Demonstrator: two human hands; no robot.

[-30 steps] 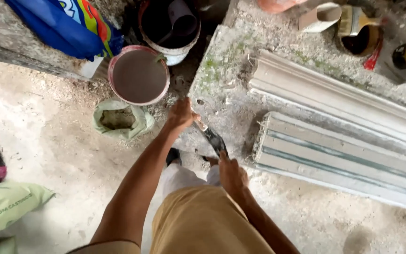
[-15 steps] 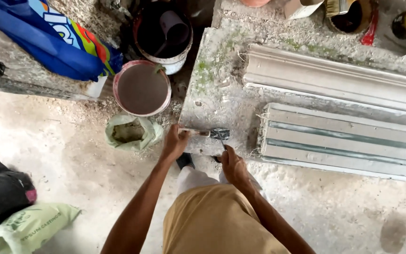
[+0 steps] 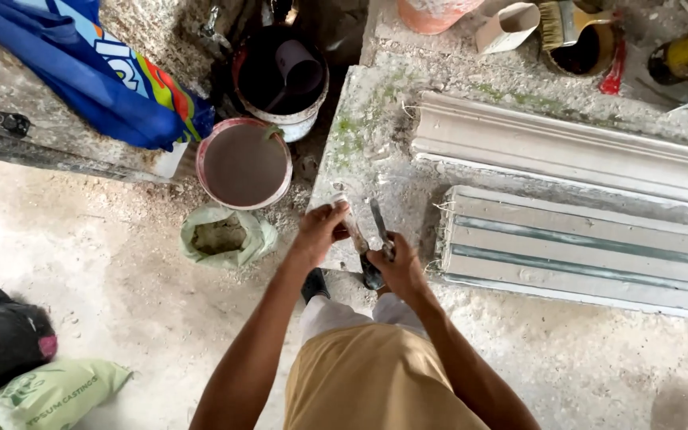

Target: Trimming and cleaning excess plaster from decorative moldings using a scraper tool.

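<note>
My left hand (image 3: 320,231) grips a plaster-caked scraper (image 3: 349,219) by its handle, above the near corner of a mossy concrete slab (image 3: 376,159). My right hand (image 3: 396,267) holds a second tool with a narrow metal blade (image 3: 377,223) that points away from me. The two tools stand side by side, almost touching, between my hands. Just right of my hands lies a ribbed white moulding form (image 3: 583,247), and beyond it a long plaster cornice piece (image 3: 559,147).
A pink bucket of grey-brown mix (image 3: 244,163) and a dark bucket with a cup (image 3: 280,76) stand left of the slab. An open green sack of powder (image 3: 220,235) sits on the floor. Blue cloth (image 3: 97,72), bags (image 3: 9,366), a brush in a tin (image 3: 571,36).
My view has swung left and down a little. My hands have drawn together at the slab's corner, and the two tools now stand upright side by side between them.
</note>
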